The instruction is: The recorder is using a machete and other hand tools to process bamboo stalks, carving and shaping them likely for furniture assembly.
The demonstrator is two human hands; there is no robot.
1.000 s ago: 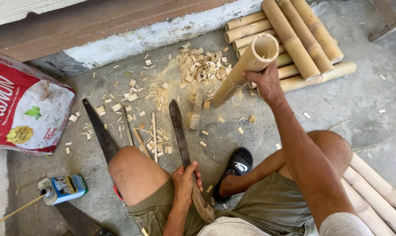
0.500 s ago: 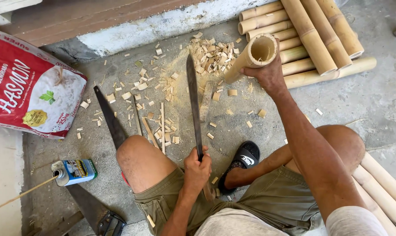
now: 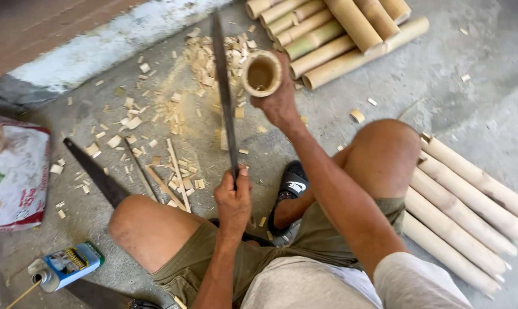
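My left hand [image 3: 234,197] grips the handle of a long dark machete [image 3: 224,97], whose blade points away from me, up past the bamboo's open end. My right hand [image 3: 279,103] holds a short hollow bamboo tube [image 3: 261,73] upright, with its open end facing the camera. The blade runs just left of the tube's rim; whether they touch is unclear. I sit on the concrete floor with both knees bent and a black shoe [image 3: 290,186] between them.
A second long blade [image 3: 96,174] lies on the floor by my left knee. Bamboo chips [image 3: 173,109] and splinters litter the concrete. Bamboo poles are stacked at the top [image 3: 339,28] and at the right [image 3: 470,217]. A red-and-white sack [image 3: 13,171] and a small can [image 3: 64,266] sit left.
My left hand has lifted the machete off the floor and swung its blade up beside the bamboo. The right hand has tipped the tube from leaning to upright.
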